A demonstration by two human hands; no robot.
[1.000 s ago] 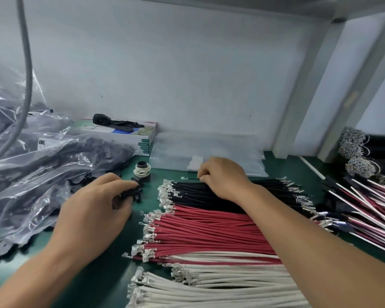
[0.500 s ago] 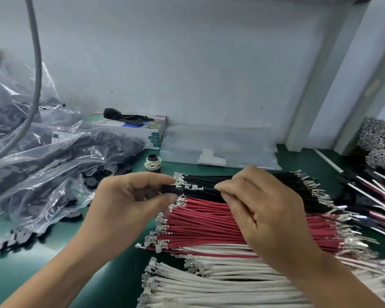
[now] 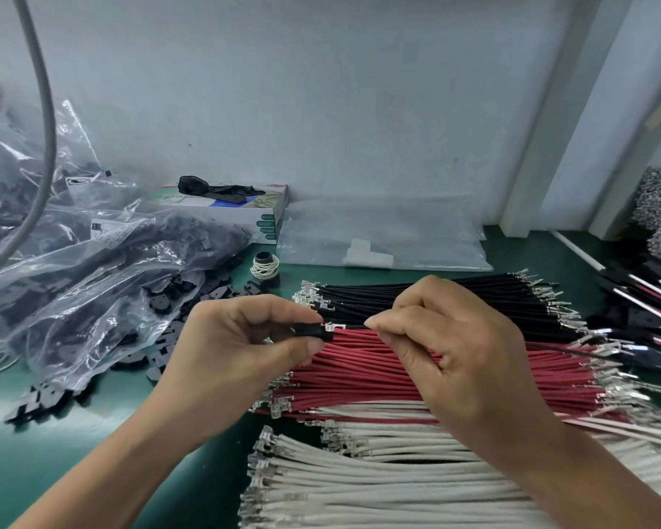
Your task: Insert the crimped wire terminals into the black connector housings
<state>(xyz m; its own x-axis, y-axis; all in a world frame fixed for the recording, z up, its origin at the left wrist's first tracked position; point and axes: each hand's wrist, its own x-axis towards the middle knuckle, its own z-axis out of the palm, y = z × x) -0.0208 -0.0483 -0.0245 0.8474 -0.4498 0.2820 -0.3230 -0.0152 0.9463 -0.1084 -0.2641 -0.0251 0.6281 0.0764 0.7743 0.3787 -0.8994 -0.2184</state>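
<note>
The left hand pinches a small black housing between thumb and forefinger, held up above the red wires. The right hand pinches a thin black wire between thumb and forefinger; its metal end sits right at the mouth of the housing, though whether it is already inside is too small to tell. The far end of that wire trails out behind the right hand toward the right.

Three flat stacks lie on the green mat: black wires at the back, red in the middle, white wires nearest, partly covered by the right forearm. Clear bags of black parts sit at left, with loose housings spilled beside them; white labels on the bags are too blurred to read. A cardboard box by the wall carries print that cannot be made out. More wire bundles at right are cut off by the edge.
</note>
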